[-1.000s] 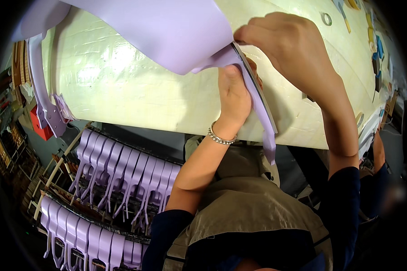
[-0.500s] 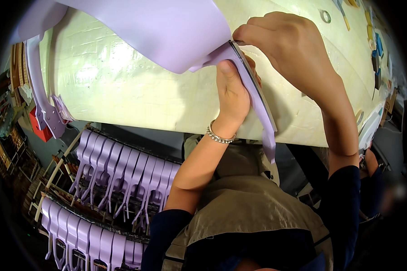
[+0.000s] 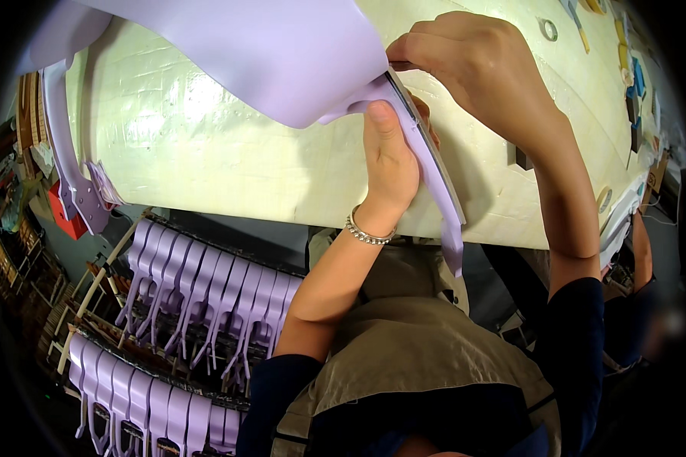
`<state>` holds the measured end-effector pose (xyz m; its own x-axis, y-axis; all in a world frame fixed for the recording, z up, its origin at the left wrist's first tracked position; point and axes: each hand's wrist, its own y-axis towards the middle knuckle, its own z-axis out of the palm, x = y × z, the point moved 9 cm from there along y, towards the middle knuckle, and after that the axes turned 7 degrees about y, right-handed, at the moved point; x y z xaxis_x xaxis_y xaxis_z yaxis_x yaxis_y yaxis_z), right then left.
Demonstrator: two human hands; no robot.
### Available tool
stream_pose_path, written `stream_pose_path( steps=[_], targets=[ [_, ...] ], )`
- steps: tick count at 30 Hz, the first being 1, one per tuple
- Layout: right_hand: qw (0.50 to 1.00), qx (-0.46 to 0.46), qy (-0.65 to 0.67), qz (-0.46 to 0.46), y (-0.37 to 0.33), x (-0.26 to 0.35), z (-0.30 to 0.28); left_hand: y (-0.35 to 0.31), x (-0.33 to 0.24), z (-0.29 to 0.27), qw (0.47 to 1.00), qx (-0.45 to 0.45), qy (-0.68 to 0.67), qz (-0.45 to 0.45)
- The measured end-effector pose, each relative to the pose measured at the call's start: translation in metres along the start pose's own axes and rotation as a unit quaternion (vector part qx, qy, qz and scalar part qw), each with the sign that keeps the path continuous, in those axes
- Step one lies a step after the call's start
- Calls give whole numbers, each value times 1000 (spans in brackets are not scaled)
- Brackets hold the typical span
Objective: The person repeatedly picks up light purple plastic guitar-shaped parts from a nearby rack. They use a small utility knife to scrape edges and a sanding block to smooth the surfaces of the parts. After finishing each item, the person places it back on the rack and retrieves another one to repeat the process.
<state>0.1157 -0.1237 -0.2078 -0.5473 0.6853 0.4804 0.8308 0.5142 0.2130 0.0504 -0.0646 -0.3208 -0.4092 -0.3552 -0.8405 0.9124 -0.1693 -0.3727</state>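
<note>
A large curved lilac plastic panel [image 3: 274,57] rises over the table, its narrow arm reaching down toward me past the table's near edge. My left hand [image 3: 392,160] is closed around this narrow arm, thumb on the near face and fingertips showing behind it. A thin grey-and-black strip or edge [image 3: 443,171] runs along the arm's right side. At the strip's upper end, my right hand [image 3: 476,68] is pinched. A small dark bit shows at its fingertips, too little to name.
The table [image 3: 190,164] has a pale, shiny covering. A tape roll [image 3: 549,30] and a small dark block [image 3: 523,158] lie on the right. Racks of similar lilac parts [image 3: 206,286] hang below left, beside a red box [image 3: 67,215]. A co-worker's arm [image 3: 642,247] shows at right.
My right hand has shifted slightly left and up at the strip's top end. The dark block by my right wrist has come into sight. The co-worker's arm at right has moved.
</note>
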Motion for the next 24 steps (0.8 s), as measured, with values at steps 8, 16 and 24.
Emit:
stream_pose_path(
  steps=[8,16,24],
  targets=[
    [999,36,6,-13,-2,0,4,0,3,-1,1000,1,11,-9],
    [998,61,5,-2,-10,3,4,0,4,-1,1000,1,7,-10],
    [998,69,-8,-1,-20,12,4,-1,3,-2,1000,2,19,-13]
  ],
)
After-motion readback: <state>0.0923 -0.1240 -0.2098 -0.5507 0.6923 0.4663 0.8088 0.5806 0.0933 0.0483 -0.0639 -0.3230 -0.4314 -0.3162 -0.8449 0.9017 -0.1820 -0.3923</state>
